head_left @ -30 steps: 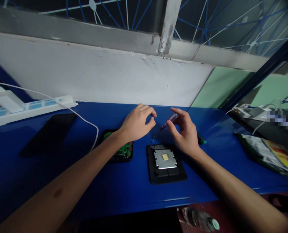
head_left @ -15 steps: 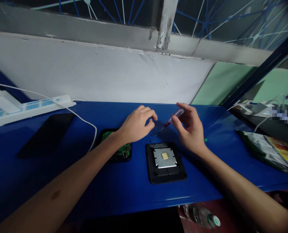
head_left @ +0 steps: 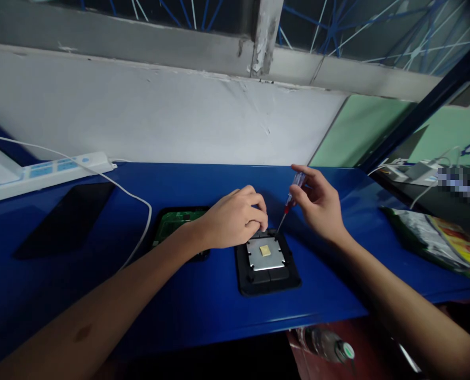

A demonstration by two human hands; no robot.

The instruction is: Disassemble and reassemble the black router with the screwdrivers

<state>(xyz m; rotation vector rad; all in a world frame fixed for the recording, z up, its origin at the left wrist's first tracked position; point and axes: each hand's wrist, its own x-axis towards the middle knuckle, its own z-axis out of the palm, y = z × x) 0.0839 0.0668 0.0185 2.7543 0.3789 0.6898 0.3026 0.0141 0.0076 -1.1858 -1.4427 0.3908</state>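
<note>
My right hand (head_left: 318,203) grips a screwdriver (head_left: 295,186) with a clear handle and a red collar. Its thin shaft slants down to the far right corner of a metal plate (head_left: 264,262). That plate lies in a black plastic cover (head_left: 269,288) and carries a small yellowish pad (head_left: 265,250) at its middle. Over the cover's far edge is my left hand (head_left: 238,217), fingers curled together; whatever they may pinch is hidden. Left of it, partly behind my left wrist, a green circuit board (head_left: 174,221) sits in a black case.
At the left are a black phone (head_left: 66,219), a white power strip (head_left: 56,174) and a white cable (head_left: 140,199). A shiny food packet (head_left: 436,240) lies at the right of the blue table (head_left: 215,295). Below its front edge is a plastic bottle (head_left: 326,343).
My left hand has moved right and down to the black cover's far edge. The screwdriver is now steeper, its tip brought from the table to the metal plate's corner.
</note>
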